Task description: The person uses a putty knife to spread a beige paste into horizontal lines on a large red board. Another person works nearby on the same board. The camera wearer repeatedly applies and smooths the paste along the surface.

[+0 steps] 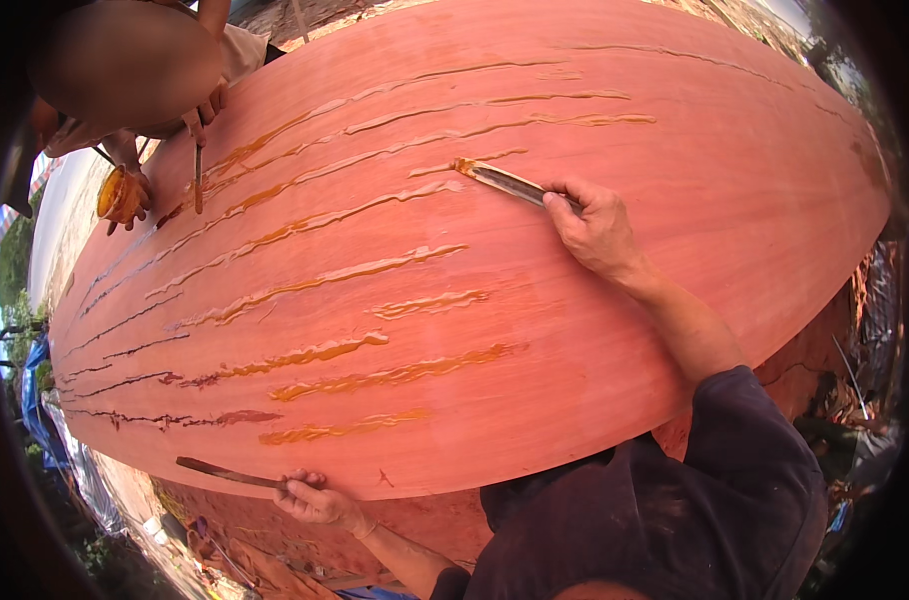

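A broad reddish wooden sheet (615,300) spreads in front of me, crossed by several wavy lines of orange-brown paste (325,265). My right hand (597,228) is closed around a flat stick (510,182), dark along its middle with pale edges. Its paste-smeared tip meets a short streak of paste (503,155) near the sheet's centre. At the near left edge, my left hand (320,500) grips a thin dark flat strip (225,473), which points left over the sheet. Whether that strip touches the wood I cannot tell.
A co-worker (240,50) leans over the far left edge, holding a thin stick (198,180) against the sheet and an orange-smeared container (122,195). Dark cracks or seams (145,345) run at the sheet's left. Reddish ground and blue tarpaulin (37,400) lie beyond its edges.
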The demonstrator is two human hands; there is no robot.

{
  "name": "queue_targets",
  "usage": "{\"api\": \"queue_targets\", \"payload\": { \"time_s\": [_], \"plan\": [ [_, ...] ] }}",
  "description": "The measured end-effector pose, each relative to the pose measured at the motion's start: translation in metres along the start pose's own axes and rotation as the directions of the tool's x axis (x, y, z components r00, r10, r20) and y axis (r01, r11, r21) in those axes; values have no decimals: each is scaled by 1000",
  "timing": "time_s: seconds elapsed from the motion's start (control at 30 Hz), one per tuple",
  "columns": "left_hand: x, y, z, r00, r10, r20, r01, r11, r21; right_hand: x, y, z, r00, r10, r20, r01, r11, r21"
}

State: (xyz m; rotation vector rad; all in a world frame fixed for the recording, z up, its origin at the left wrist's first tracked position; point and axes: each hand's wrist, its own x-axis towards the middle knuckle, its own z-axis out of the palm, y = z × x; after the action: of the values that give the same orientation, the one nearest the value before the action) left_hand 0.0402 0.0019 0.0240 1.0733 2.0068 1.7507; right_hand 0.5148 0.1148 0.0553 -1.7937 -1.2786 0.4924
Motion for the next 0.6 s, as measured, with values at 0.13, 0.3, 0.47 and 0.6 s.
{"api": "queue_targets", "payload": {
  "time_s": [0.13,0.3,0.47,0.6],
  "plan": [
    [0,0,0,1000,-6,-2,6,1000,-17,4,-1,3,999,-11,32,12,999,-35],
    [0,1,0,1000,3,-6,-3,1000,-19,9,-3,11,997,-63,53,62,998,15],
    [-1,2,2,1000,-17,-18,16,999,-48,13,-10,22,992,-107,64,106,994,10],
    [-1,5,3,999,-25,-20,25,999,-39,18,-20,27,987,-2,160,-4,999,35]
  ]
}}
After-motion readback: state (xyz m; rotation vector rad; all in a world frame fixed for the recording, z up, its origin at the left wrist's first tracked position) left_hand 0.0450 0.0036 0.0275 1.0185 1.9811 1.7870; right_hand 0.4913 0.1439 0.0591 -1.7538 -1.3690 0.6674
